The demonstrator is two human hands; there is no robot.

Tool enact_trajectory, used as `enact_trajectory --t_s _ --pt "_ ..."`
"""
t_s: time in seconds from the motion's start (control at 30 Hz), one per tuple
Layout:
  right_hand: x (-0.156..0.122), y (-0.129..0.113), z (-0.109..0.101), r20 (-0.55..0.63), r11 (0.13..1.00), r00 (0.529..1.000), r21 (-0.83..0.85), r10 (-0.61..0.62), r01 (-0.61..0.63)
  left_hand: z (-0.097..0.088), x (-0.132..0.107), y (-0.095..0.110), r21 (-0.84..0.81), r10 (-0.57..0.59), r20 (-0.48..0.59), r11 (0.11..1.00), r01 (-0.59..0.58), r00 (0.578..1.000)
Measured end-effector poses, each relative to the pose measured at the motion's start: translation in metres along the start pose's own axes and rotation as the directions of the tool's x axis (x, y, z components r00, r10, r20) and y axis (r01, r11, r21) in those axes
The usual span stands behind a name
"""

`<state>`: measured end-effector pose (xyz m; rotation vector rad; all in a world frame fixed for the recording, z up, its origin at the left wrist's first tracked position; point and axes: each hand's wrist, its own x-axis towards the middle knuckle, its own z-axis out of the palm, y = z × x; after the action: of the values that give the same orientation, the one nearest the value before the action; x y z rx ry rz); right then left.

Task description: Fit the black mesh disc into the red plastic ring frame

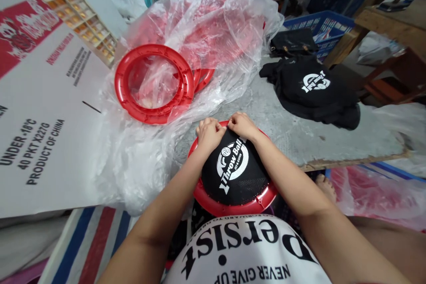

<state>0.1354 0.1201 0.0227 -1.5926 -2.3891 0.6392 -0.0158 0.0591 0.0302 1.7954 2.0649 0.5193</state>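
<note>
In front of my body a red plastic ring rests against the table edge, with a black mesh fabric disc laid over its middle. White "Throw Ball" lettering is printed on the fabric. My left hand has its fingers closed on the fabric's far edge, left of centre. Right beside it, my right hand pinches the same edge at the rim. The fingertips partly hide the fabric edge there. Further off to the left, loose red rings lie stacked on plastic wrap.
A clear plastic bag of red parts covers the table's back. Printed black fabric pieces lie in a pile at right on the grey table. A large carton stands at left. Blue crates stand beyond.
</note>
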Motion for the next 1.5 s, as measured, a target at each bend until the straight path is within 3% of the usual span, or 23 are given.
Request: enact_trajectory --t_s 0.2,0.37,0.47,0.57,0.7,1.5 --pt "0.001 0.003 0.002 -0.028 0.999 0.999 0.029 -0.016 0.017 -0.008 -0.012 -0.010 0.082 0.098 0.003 0.992 -0.098 0.995" --pt "0.000 0.002 0.002 -0.076 0.997 0.995 0.053 -0.059 0.063 -0.010 -0.018 -0.022 -0.004 -0.003 -0.027 1.000 0.003 1.000" --pt "-0.001 -0.005 0.002 -0.157 0.976 0.972 0.101 -0.178 0.195 -0.009 -0.016 -0.025 -0.085 -0.049 -0.044 0.995 0.045 0.998" --pt "0.000 -0.012 0.004 -0.109 0.950 0.960 0.153 -0.257 0.272 -0.006 -0.013 -0.025 -0.123 -0.077 -0.061 0.990 0.069 0.995" --pt "0.004 -0.014 0.011 -0.008 0.958 0.964 0.117 -0.265 0.264 -0.004 -0.012 -0.024 -0.137 -0.102 -0.080 0.986 0.090 0.992" --pt "0.008 -0.016 0.017 -0.044 0.986 0.989 0.084 -0.143 0.146 0.001 -0.010 -0.025 -0.065 -0.109 -0.114 0.993 0.102 0.987"
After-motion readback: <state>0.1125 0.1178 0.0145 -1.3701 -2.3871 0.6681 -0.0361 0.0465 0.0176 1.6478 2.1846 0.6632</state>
